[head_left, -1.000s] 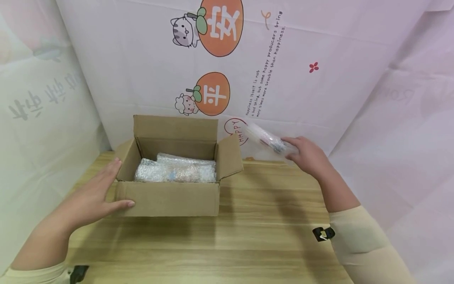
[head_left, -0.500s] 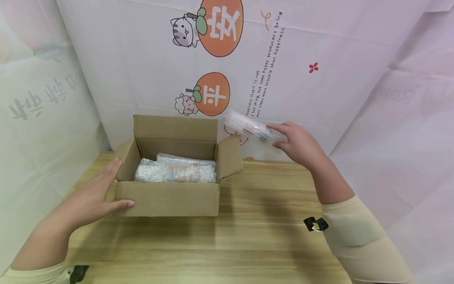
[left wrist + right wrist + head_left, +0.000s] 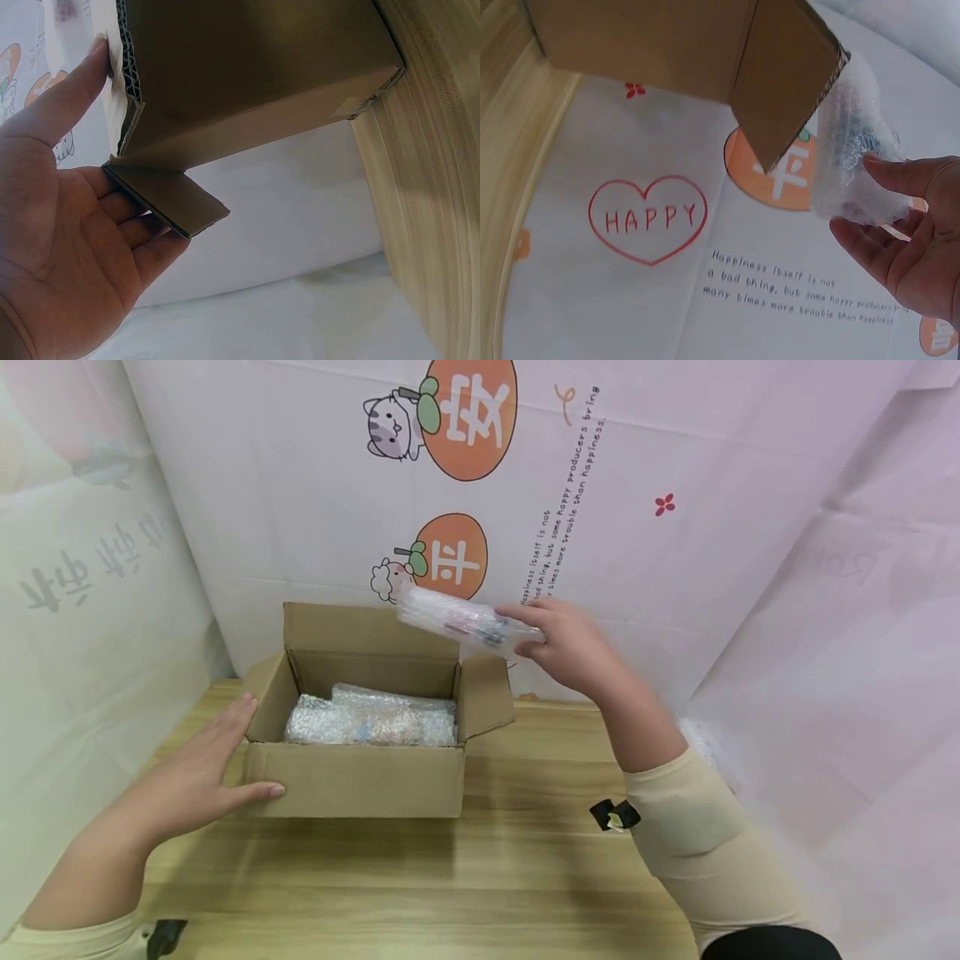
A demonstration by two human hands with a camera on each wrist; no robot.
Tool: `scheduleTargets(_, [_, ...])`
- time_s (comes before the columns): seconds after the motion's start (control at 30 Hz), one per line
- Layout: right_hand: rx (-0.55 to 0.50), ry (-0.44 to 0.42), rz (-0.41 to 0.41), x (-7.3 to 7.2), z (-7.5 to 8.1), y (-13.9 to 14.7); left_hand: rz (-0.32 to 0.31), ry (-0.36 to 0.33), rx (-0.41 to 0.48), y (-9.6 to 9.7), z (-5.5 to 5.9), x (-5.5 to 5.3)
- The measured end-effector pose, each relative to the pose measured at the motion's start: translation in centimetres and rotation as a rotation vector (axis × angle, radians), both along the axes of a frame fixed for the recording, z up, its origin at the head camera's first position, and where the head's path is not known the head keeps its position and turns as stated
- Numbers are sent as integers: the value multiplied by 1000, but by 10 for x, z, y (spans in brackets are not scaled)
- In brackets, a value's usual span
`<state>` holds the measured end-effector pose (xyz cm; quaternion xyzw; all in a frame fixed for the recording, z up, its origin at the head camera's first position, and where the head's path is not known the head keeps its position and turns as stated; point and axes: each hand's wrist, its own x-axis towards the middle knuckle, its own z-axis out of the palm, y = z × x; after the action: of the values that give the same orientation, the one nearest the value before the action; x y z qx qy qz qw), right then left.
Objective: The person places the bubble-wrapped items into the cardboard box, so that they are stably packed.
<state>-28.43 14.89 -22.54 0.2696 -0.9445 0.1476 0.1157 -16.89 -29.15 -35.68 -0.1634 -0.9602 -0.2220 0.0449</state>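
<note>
My right hand (image 3: 570,643) pinches one end of a long bubble-wrapped package (image 3: 457,620), thumb on one side and fingers on the other. Pink and dark patches show through the plastic. Its far end reaches over the back right of an open cardboard box (image 3: 360,781). Inside that box lie more bubble-wrapped bundles (image 3: 375,722). At the box's left front corner rests my left hand (image 3: 180,777), thumb along the front wall. The left wrist view shows its loosely extended fingers (image 3: 161,259) behind the left side flap (image 3: 176,199).
Wooden tabletop (image 3: 525,877) extends in front and right of the box. A printed white cloth (image 3: 675,577) hangs behind. The right flap (image 3: 486,693) sticks outward under the held package. More clear bubble wrap (image 3: 708,747) shows beyond the right forearm.
My right hand has carried the bubble-wrapped package leftward and slightly up, from right of the box to over its back right part. The left hand and box have stayed put.
</note>
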Motion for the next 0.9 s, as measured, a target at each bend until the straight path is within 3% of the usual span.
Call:
scheduleTargets(0.43, [107, -57, 125, -10, -9, -57, 2, 18, -12, 2, -2, -1])
scheduleTargets(0.9, [274, -130, 216, -25, -42, -98, 4, 4, -17, 3, -2, 0])
